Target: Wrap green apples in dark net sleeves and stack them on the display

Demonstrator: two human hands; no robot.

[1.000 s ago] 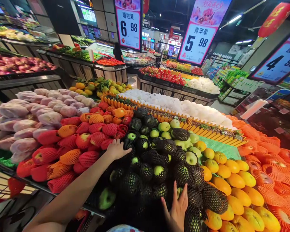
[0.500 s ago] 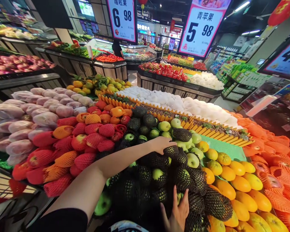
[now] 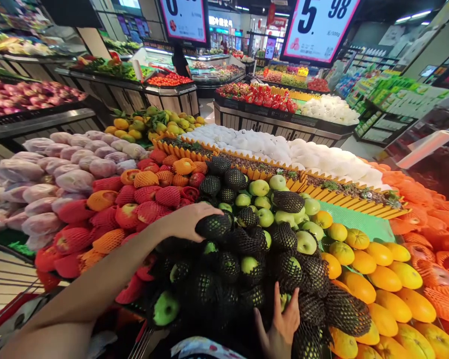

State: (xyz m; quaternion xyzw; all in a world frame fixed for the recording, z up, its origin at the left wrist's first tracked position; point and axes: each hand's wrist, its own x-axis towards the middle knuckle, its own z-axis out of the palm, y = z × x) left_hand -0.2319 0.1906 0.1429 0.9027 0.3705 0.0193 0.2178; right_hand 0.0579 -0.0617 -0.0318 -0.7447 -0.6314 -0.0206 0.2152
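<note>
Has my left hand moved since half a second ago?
Yes, leftward: your left hand is now closer to the red-netted apples, away from the bare green apples, holding a black-netted apple.

Bright ceiling lights (image 3: 413,16); right edge perhaps blurred.

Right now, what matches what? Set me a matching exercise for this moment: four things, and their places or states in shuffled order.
1. Left hand
2. Right hand
3. White-wrapped fruit
4. Oranges

A. behind the yellow edging
B. pictured right of the green apples
C. gripping black-netted fruit
D. spread open

Pairs: 1-C, 2-D, 3-A, 4-B
</note>
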